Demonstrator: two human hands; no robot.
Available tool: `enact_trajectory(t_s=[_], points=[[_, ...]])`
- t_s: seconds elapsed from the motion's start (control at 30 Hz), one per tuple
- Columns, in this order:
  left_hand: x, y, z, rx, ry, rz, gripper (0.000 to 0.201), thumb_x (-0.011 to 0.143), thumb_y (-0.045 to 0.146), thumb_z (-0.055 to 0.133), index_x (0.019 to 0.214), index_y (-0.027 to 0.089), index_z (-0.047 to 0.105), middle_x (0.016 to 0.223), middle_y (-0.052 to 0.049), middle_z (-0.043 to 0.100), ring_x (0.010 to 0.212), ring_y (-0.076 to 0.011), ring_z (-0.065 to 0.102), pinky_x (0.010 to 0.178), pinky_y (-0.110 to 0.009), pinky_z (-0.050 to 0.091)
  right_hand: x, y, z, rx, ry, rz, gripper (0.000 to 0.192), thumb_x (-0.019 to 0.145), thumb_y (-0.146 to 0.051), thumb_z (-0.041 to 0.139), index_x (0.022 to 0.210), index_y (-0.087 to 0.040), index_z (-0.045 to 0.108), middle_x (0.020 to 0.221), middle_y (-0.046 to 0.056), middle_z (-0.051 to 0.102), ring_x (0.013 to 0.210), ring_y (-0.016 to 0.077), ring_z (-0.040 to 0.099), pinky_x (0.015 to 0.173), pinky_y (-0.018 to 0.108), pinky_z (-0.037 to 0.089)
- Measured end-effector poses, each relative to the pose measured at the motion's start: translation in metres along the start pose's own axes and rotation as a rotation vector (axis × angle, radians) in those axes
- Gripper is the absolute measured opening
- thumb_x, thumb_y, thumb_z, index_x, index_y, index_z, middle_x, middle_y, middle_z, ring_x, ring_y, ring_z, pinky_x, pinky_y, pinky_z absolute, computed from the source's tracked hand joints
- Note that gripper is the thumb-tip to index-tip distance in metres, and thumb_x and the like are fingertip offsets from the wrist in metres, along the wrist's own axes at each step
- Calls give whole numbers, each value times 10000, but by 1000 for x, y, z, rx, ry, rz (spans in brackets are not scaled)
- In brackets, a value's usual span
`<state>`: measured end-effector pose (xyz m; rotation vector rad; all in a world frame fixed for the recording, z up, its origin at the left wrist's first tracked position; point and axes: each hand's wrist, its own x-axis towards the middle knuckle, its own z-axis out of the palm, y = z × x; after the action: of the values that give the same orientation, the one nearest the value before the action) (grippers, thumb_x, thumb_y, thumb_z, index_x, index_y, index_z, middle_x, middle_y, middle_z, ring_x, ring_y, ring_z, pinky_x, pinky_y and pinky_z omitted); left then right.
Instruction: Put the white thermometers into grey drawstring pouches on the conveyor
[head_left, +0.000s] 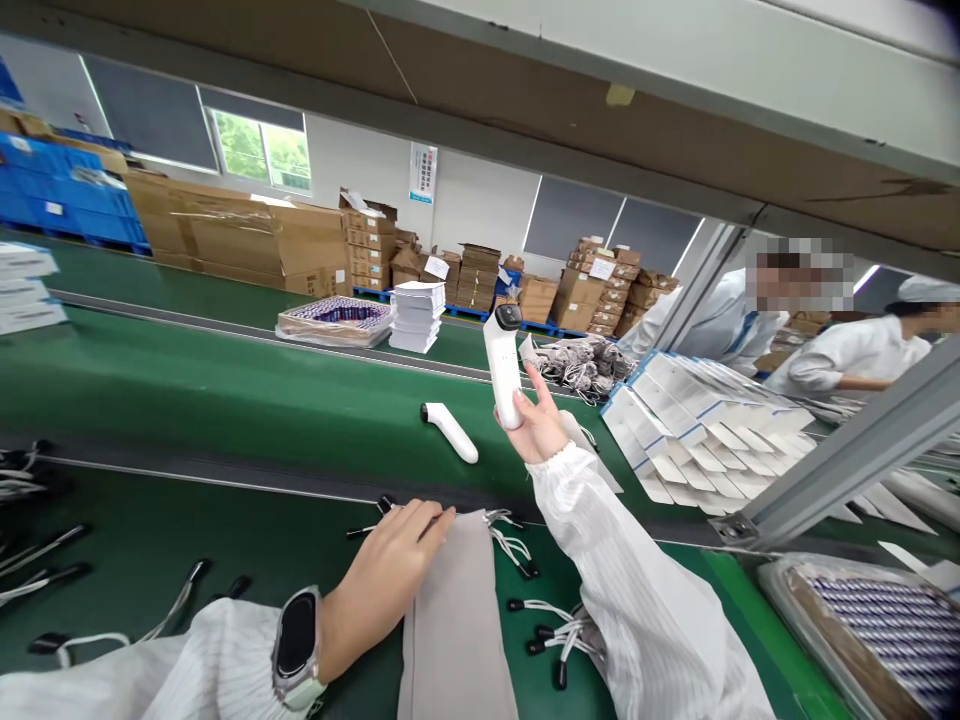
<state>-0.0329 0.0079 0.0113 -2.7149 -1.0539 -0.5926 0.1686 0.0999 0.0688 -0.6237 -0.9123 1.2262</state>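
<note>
My right hand (541, 425) is raised over the green belt with its fingers around the lower part of a white infrared thermometer (501, 358). The thermometer stands nearly upright, its black-tipped head at the top. A second white thermometer (452, 432) lies on the belt to the left of that hand. Below, my left hand (394, 555) is closed at the mouth of a grey drawstring pouch (457, 630), which lies lengthwise toward me. White cords (510, 545) with black ends stick out from the pouch's top right. The left fingertips are partly hidden.
More drawstring pouches (581, 635) lie by my right sleeve. Folded white boxes (705, 430) spread along the right, beside a slanted metal post (847, 450). Booklets (416, 315) are stacked behind the belt. A shelf (600, 110) hangs overhead. Two people work at the far right.
</note>
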Motion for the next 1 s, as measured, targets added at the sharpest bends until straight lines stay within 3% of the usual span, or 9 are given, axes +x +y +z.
enact_trajectory(t_s=[0.23, 0.43, 0.57, 0.67, 0.83, 1.0], points=[[-1, -1, -1, 73, 35, 44, 477, 747, -74, 250, 1129, 90, 483, 979, -118, 587, 922, -213, 545, 769, -321, 467, -22, -27, 20, 117, -31, -11, 563, 648, -241, 625, 1130, -377, 369, 932, -47, 545, 784, 98, 552, 662, 268, 468], [-1, -3, -2, 100, 55, 63, 368, 780, -25, 294, 1030, 109, 529, 924, -99, 599, 888, -201, 555, 725, -291, 473, -45, -46, 34, -61, -205, -10, 665, 593, -250, 654, 1157, -373, 324, 1015, -18, 538, 801, 140, 561, 665, 340, 484], [4, -4, -3, 140, 9, 57, 255, 813, 28, 329, 832, 126, 563, 782, -75, 574, 753, -205, 533, 655, -327, 438, -53, -39, 32, -107, -196, -4, 781, 586, -201, 678, 1214, -365, 244, 858, -32, 561, 743, 142, 584, 692, 362, 490], [9, -4, -5, 112, -62, 34, 221, 840, 81, 345, 793, 145, 551, 766, -59, 554, 747, -203, 498, 654, -336, 394, -53, -28, 28, -125, -127, -26, 748, 668, -236, 630, 1249, -371, 177, 806, -33, 553, 728, 141, 591, 686, 370, 503], [14, -1, -9, -27, -73, -11, 233, 874, 162, 327, 759, 157, 531, 787, -49, 550, 815, -193, 478, 694, -320, 352, -53, -7, 27, -128, -6, -60, 696, 665, -274, 637, 1219, -379, 230, 834, -31, 521, 739, 127, 575, 672, 349, 520], [15, 5, -16, -184, -86, -63, 239, 881, 238, 314, 749, 173, 502, 752, -16, 521, 713, -158, 481, 643, -280, 361, -52, 7, 28, -78, -21, 32, 571, 685, -332, 618, 1141, -354, 276, 788, -36, 516, 693, 124, 572, 637, 335, 518]])
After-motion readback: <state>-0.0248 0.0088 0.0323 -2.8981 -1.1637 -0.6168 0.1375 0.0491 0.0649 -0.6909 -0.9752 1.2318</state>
